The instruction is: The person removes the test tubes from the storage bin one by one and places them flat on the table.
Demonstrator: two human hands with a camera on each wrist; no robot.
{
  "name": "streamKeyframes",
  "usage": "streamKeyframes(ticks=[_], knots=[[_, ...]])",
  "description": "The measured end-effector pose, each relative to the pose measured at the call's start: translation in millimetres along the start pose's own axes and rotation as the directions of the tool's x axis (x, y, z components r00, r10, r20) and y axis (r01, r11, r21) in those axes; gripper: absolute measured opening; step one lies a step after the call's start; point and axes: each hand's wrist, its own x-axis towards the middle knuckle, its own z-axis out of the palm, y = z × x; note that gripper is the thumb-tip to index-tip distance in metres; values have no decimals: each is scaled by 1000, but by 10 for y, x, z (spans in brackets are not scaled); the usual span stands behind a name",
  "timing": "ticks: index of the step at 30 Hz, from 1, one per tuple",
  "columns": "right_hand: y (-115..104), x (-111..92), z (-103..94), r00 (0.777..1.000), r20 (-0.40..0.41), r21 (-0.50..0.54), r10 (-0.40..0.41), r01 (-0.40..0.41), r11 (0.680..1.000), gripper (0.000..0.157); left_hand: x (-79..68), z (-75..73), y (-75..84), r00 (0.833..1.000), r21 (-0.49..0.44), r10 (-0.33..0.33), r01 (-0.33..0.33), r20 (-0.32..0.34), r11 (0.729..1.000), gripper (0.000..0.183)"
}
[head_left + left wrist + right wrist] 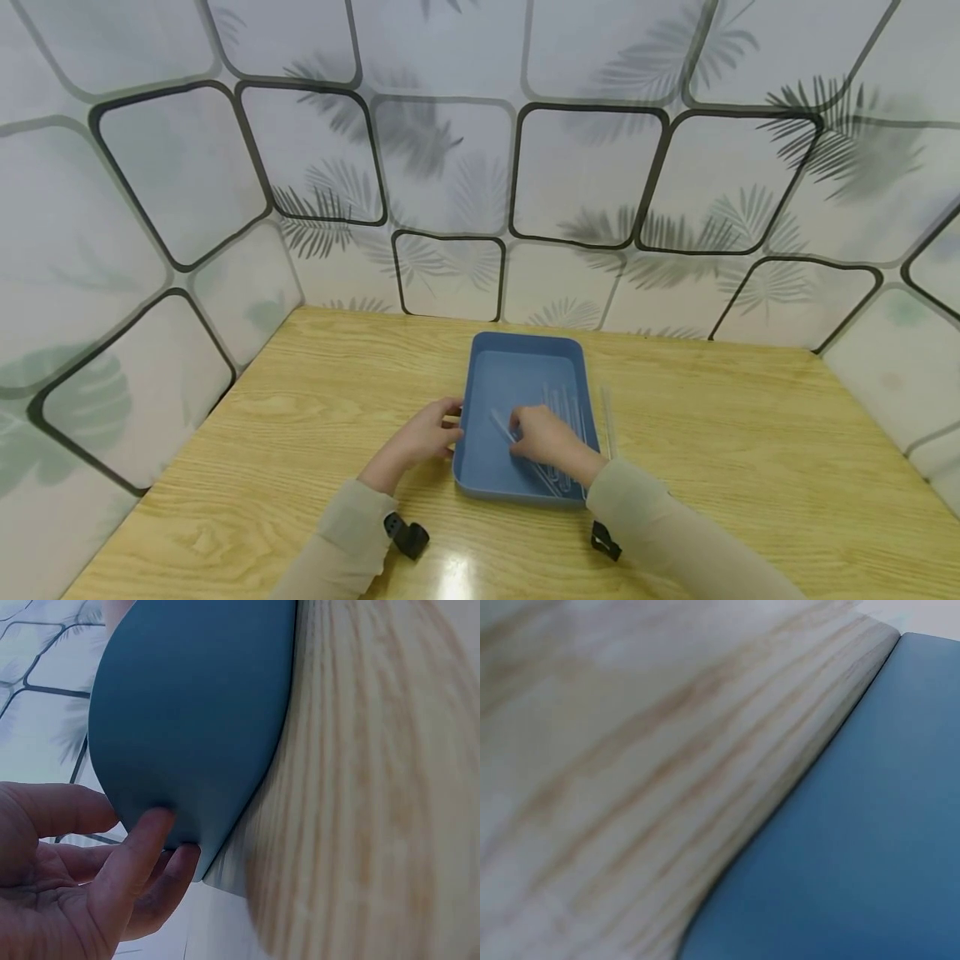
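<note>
Clock ref.: head view, 12 o'clock = far side. Step in hand (judged): handling of one slanted clear tube point(501, 422) inside the blue tray point(517, 379), w/ the tray steadied from outside. The tray is set on the wood-grain worktop point(360, 367).

The slanted clear tube appears pinched by the R grip point(546, 435), just toward 4 o'clock of tray centre; finger contact is partly hidden. It is angled approx. 10–11 to 4–5 o'clock. The L grip point(429, 432) is placed at 9 o'clock, fingers loosely bent against the outer wall; no tube is held by it.

Other clear tubes point(566, 406) are laid approx. lengthwise in the tray, 2–5 o'clock. One loose tube point(608, 417) is laid outside, just beside the 3 o'clock wall.

Next move (est.): a clockwise turn into line w/ the others, or a straight lift, would be called for; light pressure advised, tray to be braced by the L grip. Adjacent tubes could be knocked.
</note>
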Motion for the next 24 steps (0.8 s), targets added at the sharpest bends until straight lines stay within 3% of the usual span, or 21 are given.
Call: streamKeyframes(ticks=[14, 24], knots=[[22, 7, -122, 999, -40, 127, 17, -12, 992, 22, -6, -5, -3, 1000, -9, -1, 1, -4, 1000, 45], [41, 11, -181, 997, -39, 242, 66, -55, 969, 21, -1, 1, 1, 1000, -7, -1, 0, -7, 1000, 45]])
